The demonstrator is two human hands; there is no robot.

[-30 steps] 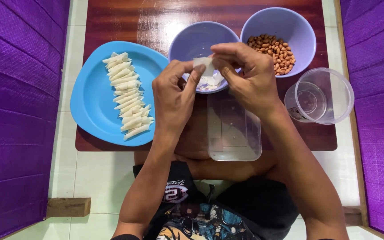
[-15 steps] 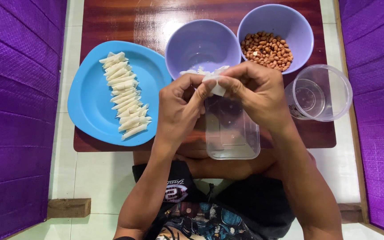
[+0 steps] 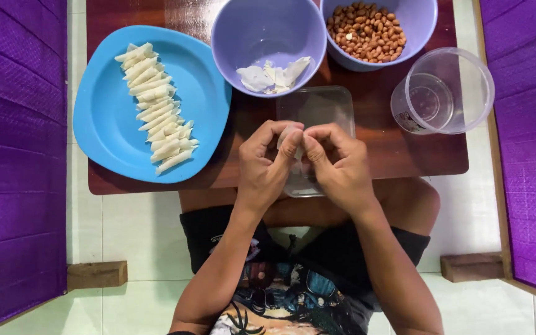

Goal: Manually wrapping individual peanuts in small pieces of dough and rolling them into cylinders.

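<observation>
My left hand (image 3: 267,166) and my right hand (image 3: 337,167) meet fingertip to fingertip over a clear rectangular plastic container (image 3: 315,108) at the near edge of the low wooden table (image 3: 404,155). Between the fingers of both hands is a small white pastry wrapper (image 3: 290,138), mostly hidden by them. A blue plate (image 3: 107,130) on the left carries a row of several rolled white pastry sticks (image 3: 156,115). Behind my hands, a lilac bowl (image 3: 268,37) holds a few loose white wrappers (image 3: 274,75).
A second lilac bowl (image 3: 420,31) at the back right is filled with peanuts (image 3: 367,31). A clear round plastic tub (image 3: 445,93) lies at the table's right edge. Purple woven walls (image 3: 13,155) close both sides. My knees sit under the table's near edge.
Both hands have drawn back from the wrapper bowl toward me with a wrapper, and are now pinched together over the clear container.
</observation>
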